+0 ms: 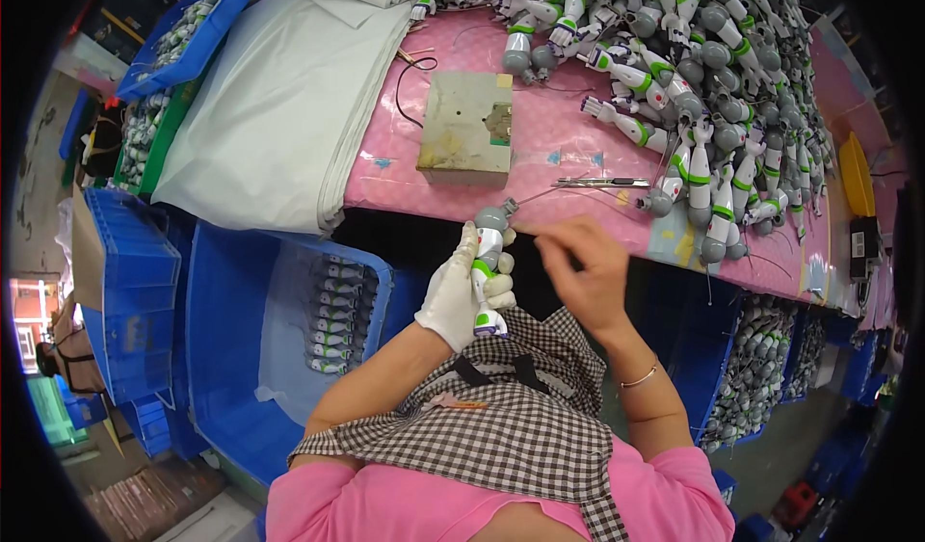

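Observation:
My left hand (449,297), in a white glove, is wrapped round a toy robot arm (490,218) in white, grey and green. The toy arm stands nearly upright, its grey ball joint toward the table and its small white hand toward me. Thin wires run from the grey end over the table edge. My bare right hand (590,270) is just right of the joint, thumb and forefinger drawn together; whatever is between the fingertips is too small to make out. Beyond the toy arm, a worn metal box (458,147) sits on the pink-covered table (385,171).
Many similar toy arms (742,70) are heaped at the table's right. A slim metal tool (602,183) lies near the front edge. White sheeting (279,99) drapes the left side. Blue bins (226,349) holding toy arms stand below left and right (718,388).

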Demonstrator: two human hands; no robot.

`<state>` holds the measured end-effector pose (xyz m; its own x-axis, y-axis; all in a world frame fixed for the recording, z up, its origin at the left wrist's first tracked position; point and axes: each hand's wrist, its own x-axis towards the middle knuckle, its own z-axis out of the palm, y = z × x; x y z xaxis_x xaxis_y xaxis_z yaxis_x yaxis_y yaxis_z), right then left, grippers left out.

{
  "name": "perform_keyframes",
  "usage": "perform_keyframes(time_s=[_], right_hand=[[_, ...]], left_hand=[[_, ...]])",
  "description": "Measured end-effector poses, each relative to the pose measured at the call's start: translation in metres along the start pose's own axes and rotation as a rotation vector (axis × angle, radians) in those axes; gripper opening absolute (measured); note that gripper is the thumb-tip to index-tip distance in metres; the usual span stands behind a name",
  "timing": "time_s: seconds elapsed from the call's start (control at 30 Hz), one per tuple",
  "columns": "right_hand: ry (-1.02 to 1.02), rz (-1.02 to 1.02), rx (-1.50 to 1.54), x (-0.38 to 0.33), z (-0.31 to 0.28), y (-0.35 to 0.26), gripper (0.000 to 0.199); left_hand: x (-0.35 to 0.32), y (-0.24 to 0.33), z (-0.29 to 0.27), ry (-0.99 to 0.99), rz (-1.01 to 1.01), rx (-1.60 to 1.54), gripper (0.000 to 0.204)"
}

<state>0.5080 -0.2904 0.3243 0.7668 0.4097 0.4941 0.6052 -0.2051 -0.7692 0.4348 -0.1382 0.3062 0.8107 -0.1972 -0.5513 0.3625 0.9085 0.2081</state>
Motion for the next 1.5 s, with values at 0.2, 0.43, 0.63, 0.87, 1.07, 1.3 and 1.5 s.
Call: perform_keyframes(time_s=[0.2,0.43,0.63,0.87,1.07,1.3,1.5], right_hand=[[-0.138,-0.089,-0.049,-0.002,0.025,0.009,0.017],[-0.132,-0.124,-0.097,-0.006,0.025,0.009,0.021],[-0.126,-0.107,-0.11,-0.007,0.024,0.009,0.022],[-0.123,-0.126,-0.12,-0.009,0.025,0.009,0.022],[-0.036,-0.184,-0.157,-0.004,0.032,0.017,0.023],[-0.035,-0.196,-0.181,-0.008,0.033,0.015,0.024],[-0.033,-0.172,-0.181,-0.008,0.033,0.013,0.024]], left_hand=[[0.0,-0.007,0.009,0.181,0.12,0.178,0.041],[0.0,-0.009,0.008,0.15,0.134,0.169,0.038],[0.002,-0.005,0.008,0.167,0.133,0.184,0.04],[0.001,-0.005,0.007,0.169,0.117,0.174,0.041],[0.0,-0.003,0.01,0.184,0.108,0.116,0.039],[0.0,-0.002,0.015,0.218,0.094,0.127,0.038],[0.0,-0.003,0.016,0.219,0.11,0.133,0.037]])
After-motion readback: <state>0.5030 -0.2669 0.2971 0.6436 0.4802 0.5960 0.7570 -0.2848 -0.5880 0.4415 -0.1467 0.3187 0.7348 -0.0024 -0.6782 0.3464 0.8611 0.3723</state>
